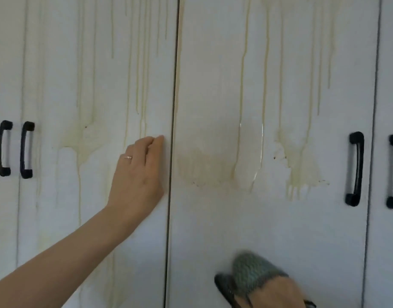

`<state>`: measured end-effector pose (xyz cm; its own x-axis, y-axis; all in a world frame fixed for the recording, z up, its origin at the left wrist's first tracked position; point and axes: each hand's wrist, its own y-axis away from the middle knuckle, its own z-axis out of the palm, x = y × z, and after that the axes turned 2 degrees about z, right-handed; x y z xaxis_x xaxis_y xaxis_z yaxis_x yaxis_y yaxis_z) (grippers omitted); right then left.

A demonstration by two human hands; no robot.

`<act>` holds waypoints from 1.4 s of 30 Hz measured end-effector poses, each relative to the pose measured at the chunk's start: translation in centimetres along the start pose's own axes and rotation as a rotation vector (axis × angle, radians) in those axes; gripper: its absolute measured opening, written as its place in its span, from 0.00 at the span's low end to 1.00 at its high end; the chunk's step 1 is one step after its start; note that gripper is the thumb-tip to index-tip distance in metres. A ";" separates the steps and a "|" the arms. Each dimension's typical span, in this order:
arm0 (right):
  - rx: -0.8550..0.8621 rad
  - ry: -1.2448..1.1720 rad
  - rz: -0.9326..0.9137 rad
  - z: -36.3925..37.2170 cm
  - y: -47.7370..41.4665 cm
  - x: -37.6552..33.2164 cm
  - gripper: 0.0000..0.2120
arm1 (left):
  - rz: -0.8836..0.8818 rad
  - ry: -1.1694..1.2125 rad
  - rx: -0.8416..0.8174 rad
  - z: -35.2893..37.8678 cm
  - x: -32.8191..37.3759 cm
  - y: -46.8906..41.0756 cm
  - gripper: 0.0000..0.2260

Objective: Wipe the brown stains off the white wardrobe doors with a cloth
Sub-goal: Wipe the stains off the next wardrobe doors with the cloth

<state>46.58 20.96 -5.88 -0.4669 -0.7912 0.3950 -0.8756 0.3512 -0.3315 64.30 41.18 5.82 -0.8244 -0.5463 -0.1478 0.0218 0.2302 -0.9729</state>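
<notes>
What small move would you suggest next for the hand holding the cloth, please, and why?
Probably raise the right hand, holding the grey-green knitted cloth, to the brown smeared stain on the white wardrobe door above it: the cloth sits low where the panel looks clean, and the stain is unwiped.
</notes>
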 end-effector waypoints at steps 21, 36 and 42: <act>0.290 -0.248 -0.009 -11.0 -4.1 -9.7 0.31 | 0.374 -0.017 -0.258 -1.9 -5.1 -10.0 0.26; 0.229 -0.240 0.239 -12.9 -3.7 -12.2 0.28 | 0.453 0.040 -0.073 -0.6 -6.1 -9.9 0.21; 0.689 -0.275 0.556 -23.0 -11.0 -7.2 0.23 | 0.408 0.138 -0.063 -0.7 -6.3 -10.2 0.26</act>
<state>56.72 34.34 14.63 -0.6751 -0.7199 -0.1614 -0.2267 0.4106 -0.8832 68.86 42.84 16.80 -0.8235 -0.2880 -0.4888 0.3307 0.4564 -0.8260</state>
